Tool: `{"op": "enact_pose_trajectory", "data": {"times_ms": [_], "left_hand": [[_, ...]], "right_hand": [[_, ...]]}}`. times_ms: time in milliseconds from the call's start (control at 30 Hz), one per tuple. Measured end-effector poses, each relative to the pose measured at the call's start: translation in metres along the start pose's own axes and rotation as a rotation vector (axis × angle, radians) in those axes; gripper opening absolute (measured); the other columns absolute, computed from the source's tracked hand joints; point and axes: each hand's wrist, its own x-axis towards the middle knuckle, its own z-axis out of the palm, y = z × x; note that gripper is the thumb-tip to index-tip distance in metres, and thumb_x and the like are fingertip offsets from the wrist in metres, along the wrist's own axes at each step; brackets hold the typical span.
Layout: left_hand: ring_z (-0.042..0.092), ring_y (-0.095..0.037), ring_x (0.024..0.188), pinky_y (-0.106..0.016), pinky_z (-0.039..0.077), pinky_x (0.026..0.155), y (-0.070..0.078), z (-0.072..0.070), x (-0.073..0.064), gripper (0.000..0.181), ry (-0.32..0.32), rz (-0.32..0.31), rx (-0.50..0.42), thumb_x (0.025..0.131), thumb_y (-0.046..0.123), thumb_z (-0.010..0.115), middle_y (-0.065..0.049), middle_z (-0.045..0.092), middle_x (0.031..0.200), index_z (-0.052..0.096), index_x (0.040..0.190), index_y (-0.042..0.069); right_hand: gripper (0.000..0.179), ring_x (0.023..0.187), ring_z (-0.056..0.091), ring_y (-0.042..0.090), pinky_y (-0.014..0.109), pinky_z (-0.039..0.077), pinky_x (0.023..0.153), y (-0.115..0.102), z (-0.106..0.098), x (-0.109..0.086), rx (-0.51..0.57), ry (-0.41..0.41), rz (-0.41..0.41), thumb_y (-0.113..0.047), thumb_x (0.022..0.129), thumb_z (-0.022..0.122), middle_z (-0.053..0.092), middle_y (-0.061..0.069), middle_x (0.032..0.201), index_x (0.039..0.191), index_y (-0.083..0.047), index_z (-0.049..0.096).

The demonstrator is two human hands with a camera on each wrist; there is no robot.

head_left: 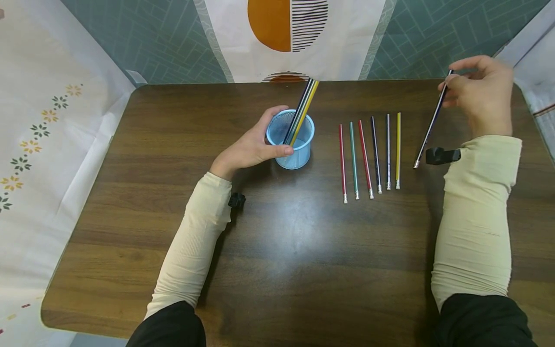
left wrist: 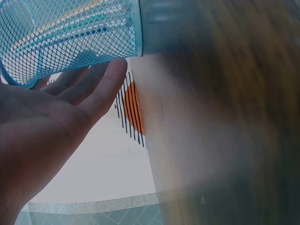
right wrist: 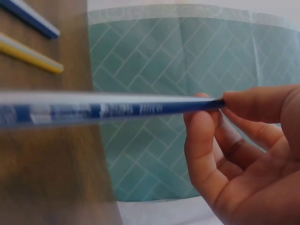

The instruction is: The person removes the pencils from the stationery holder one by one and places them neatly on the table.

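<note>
My left hand (head_left: 256, 142) holds a light blue mesh pencil cup (head_left: 299, 156), thumb on the near side and fingers around the far side. Several pencils (head_left: 305, 113), dark and yellow ones among them, lean in the cup and stick out past its rim. In the left wrist view the mesh (left wrist: 84, 42) shows pencils through its wall. At the right, my right hand (head_left: 483, 94) pinches a dark blue pencil (head_left: 430, 120) at its far end between thumb and fingers. The pencil slants down towards me, its eraser end close over the table.
Between the cup and the right hand lies a spaced row of pencils, eraser ends towards me: red (head_left: 342, 164), teal (head_left: 354, 161), another red (head_left: 366, 159), dark blue (head_left: 376, 154), silvery blue (head_left: 388, 152) and yellow (head_left: 398, 149). The brown wooden table (head_left: 277, 270) ends at a patterned cloth (head_left: 173, 43).
</note>
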Motion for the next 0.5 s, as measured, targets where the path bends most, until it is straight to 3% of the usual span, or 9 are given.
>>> {"op": "enact_pose_trajectory", "data": {"times_ms": [167, 500], "left_hand": [[0.040, -0.033, 0.128, -0.047, 0.044, 0.101, 0.000, 0.000, 0.000, 0.088, 0.000, -0.003, 0.007, 0.089, 0.010, 0.074, -0.018, 0.037, 0.144, 0.017, 0.156, 0.005], [0.040, -0.034, 0.128, -0.047, 0.044, 0.100, 0.002, 0.000, 0.000, 0.087, 0.000, -0.010, -0.002, 0.089, 0.009, 0.073, -0.019, 0.037, 0.144, 0.016, 0.156, 0.006]], "right_hand": [[0.025, 0.051, 0.063, 0.011, 0.021, 0.050, 0.043, 0.005, -0.001, 0.003, -0.047, -0.048, 0.022, 0.015, 0.091, 0.055, 0.068, 0.004, 0.069, 0.090, -0.006, 0.067], [0.017, 0.053, 0.061, 0.008, 0.021, 0.049, 0.045, 0.016, -0.009, 0.011, -0.357, -0.152, 0.082, 0.002, 0.095, 0.062, 0.069, -0.008, 0.070, 0.092, -0.013, 0.066]]}}
